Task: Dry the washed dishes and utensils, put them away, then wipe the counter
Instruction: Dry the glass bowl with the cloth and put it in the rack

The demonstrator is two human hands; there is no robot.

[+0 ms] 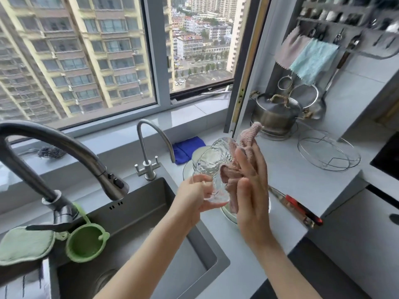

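We start with the pale grey table, which runs from the steel sink on our left towards a lidded steel pot and a round wire rack on the right. The dark pull-out faucet arches over the sink. Just beside the sink, stacked dishes sit on the table, and above them we hold the clear ribbed glass at a tilt. Our left hand curls round its lower end, while our right hand, fingers straight and slightly spread, presses a pink cloth against the side of the glass. A red-handled tool lies on the table near the right hand.
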